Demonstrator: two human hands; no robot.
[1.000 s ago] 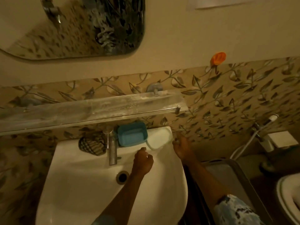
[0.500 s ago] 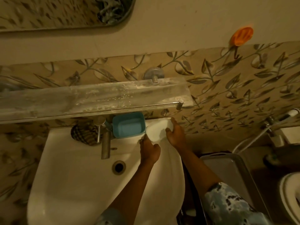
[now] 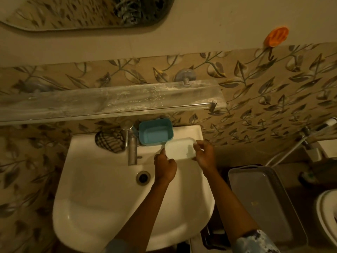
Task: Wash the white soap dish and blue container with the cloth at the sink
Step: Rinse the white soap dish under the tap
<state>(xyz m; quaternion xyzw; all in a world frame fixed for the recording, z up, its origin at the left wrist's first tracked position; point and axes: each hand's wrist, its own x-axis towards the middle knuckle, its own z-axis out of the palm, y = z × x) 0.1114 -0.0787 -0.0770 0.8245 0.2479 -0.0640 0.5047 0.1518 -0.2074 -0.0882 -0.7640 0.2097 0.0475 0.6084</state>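
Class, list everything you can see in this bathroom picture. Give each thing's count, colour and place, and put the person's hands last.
mirror: one, reflective, wall at top left
hook: one, orange, wall at upper right
shelf: one, clear and stained, wall above the sink
sink: one, white, below the shelf
tap: one, grey metal, back rim of the sink
cloth: one, dark checked, rim left of the tap
container: one, blue, rim right of the tap
soap dish: one, white, held just in front of the container
tray: one, grey, right of the sink
left hand: one, holds the soap dish's left edge
right hand: one, grips its right edge
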